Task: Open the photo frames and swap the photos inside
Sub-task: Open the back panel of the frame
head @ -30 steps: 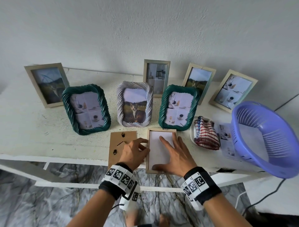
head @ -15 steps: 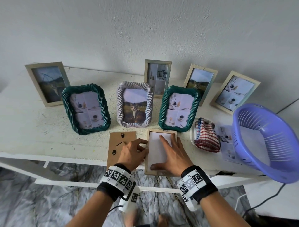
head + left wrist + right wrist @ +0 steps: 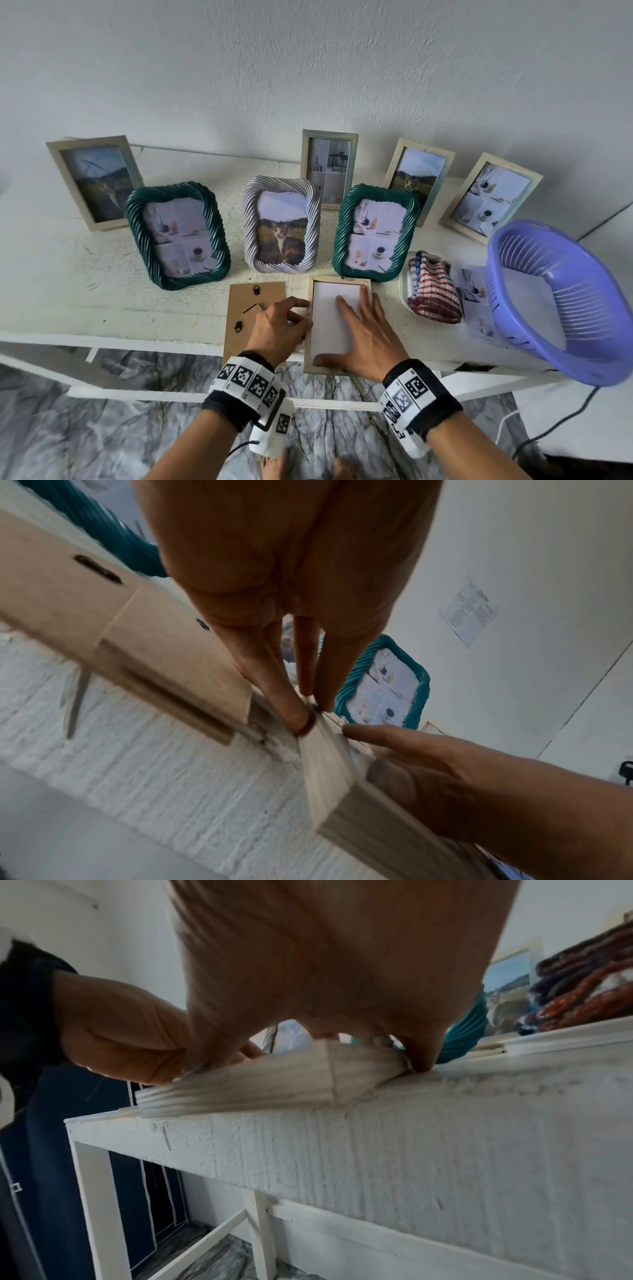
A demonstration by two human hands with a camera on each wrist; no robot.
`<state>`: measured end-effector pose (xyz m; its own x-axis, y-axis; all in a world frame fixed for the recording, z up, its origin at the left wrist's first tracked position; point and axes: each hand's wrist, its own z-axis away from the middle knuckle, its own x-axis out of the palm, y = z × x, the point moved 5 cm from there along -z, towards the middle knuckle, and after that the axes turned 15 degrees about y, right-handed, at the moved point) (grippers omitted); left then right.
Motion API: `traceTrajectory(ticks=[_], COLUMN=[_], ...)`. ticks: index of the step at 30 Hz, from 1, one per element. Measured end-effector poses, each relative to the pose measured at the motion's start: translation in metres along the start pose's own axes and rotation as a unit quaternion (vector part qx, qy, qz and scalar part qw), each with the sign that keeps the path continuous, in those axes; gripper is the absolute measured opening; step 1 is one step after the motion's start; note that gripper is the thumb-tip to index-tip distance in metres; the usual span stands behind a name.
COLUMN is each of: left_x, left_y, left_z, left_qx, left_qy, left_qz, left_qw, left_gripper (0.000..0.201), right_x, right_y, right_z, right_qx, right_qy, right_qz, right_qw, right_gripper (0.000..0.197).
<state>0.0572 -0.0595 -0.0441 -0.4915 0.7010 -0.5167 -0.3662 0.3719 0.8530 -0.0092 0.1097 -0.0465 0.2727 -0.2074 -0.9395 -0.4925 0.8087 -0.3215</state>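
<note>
A pale wooden frame (image 3: 337,323) lies face down at the near edge of the white tabletop (image 3: 68,291), its near end sticking out past the edge. White photo paper (image 3: 330,318) fills its open back. The right hand (image 3: 368,334) lies flat on the paper with fingers spread and straight, thumb at the frame's near end. The left hand (image 3: 279,327) sits at the frame's left rail, and its fingertips (image 3: 301,718) press there, close together. Whether they pinch anything, I cannot tell. Under that hand lies the brown backing board (image 3: 246,308), just left of the frame. Farther back stand two green twisted frames (image 3: 176,236), a white twisted frame with a cat photo (image 3: 281,229), and four wooden frames (image 3: 94,181). To the right lie a striped cloth (image 3: 433,291) and a purple basket (image 3: 561,301).
</note>
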Motion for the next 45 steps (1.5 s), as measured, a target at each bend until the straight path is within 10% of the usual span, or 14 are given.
traceTrajectory(ticks=[12,31,37,40,45], left_x=[-0.001,0.009,0.010,0.007,0.001], left_y=[0.000,0.022,0.034,0.041,0.072], left_z=[0.000,0.001,-0.004,0.000,0.017], left_qx=[-0.008,0.090,0.068,0.057,0.184], left_qy=[-0.006,0.015,0.018,0.029,0.085], left_qz=[0.003,-0.060,0.042,0.088,0.016], left_qw=[1.000,0.994,0.997,0.994,0.979], left_gripper=[0.026,0.033,0.011,0.022,0.025], right_x=[0.001,-0.030,-0.061,-0.069,-0.083], right_y=[-0.008,-0.008,0.003,0.012,0.011], right_z=[-0.005,0.003,0.011,0.018,0.032], right_qx=[0.042,-0.001,0.010,0.103,0.105], right_qy=[-0.007,0.186,0.356,0.301,0.284], right_qz=[-0.050,-0.100,-0.319,-0.536,-0.564], right_qw=[0.998,0.977,0.878,0.782,0.768], right_gripper=[0.141,0.091,0.071,0.042,0.004])
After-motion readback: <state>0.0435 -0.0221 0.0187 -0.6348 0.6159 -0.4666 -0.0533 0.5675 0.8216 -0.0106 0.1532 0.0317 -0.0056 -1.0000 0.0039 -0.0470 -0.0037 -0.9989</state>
